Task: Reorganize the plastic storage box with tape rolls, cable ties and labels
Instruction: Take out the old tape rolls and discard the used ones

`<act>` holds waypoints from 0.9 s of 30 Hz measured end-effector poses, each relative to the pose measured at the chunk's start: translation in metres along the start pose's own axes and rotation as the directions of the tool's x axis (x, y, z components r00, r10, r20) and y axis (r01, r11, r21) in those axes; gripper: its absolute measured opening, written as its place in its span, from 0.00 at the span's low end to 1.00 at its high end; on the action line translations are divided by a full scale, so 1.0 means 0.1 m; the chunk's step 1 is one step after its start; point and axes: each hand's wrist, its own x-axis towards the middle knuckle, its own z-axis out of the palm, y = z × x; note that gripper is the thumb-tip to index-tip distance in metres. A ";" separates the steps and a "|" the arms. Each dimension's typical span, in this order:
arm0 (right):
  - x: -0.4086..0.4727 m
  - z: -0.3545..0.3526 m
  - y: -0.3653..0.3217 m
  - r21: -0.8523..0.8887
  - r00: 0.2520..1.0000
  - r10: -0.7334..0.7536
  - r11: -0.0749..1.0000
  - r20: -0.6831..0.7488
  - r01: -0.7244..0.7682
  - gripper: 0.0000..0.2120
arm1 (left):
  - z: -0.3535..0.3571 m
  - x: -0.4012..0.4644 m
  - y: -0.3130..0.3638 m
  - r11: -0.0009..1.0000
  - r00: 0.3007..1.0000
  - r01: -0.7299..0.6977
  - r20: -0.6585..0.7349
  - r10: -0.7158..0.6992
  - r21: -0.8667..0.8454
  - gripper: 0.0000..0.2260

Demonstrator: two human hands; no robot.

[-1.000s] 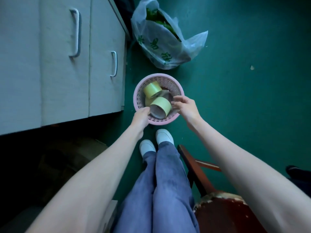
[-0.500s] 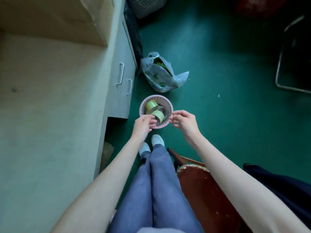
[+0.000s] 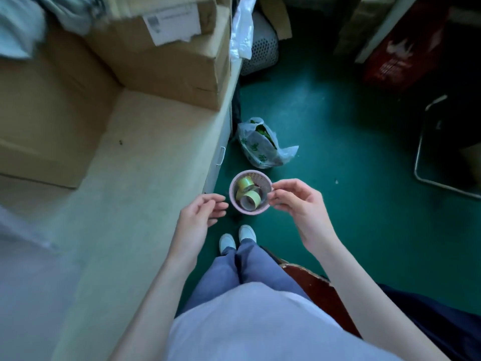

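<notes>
Between your two hands hangs the pink basket (image 3: 261, 179), raised above the green floor (image 3: 325, 121) beside the desk (image 3: 135, 173). Your right hand (image 3: 296, 201) makes the grip, thumb and fingers pinching the basket's rim on its right side, probably so it stays level while you carry it up toward the desk. Your left hand (image 3: 201, 213) sits just left of the basket with fingers loosely spread, holding nothing, seemingly ready to steady the far side. Inside, just left of the grip, lie the yellow tape rolls (image 3: 249, 196), leaning against each other; cable ties and labels cannot be made out.
</notes>
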 end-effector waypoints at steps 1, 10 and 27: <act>-0.03 0.04 -0.08 -0.009 1.000 -0.016 1.000 0.025 0.017 0.08 | -0.04 -0.07 0.07 1.000 1.000 -0.024 -0.014 0.024 -0.017 0.13; -0.14 0.57 -0.57 -0.114 0.944 -0.076 0.986 0.322 0.119 0.10 | -0.26 -0.43 0.43 0.971 0.958 -0.225 -0.201 0.205 -0.081 0.11; -0.59 2.24 -0.50 -0.269 0.611 0.025 0.912 0.791 0.310 0.09 | -1.58 -1.42 0.18 0.922 0.710 -0.387 -0.628 0.319 0.031 0.09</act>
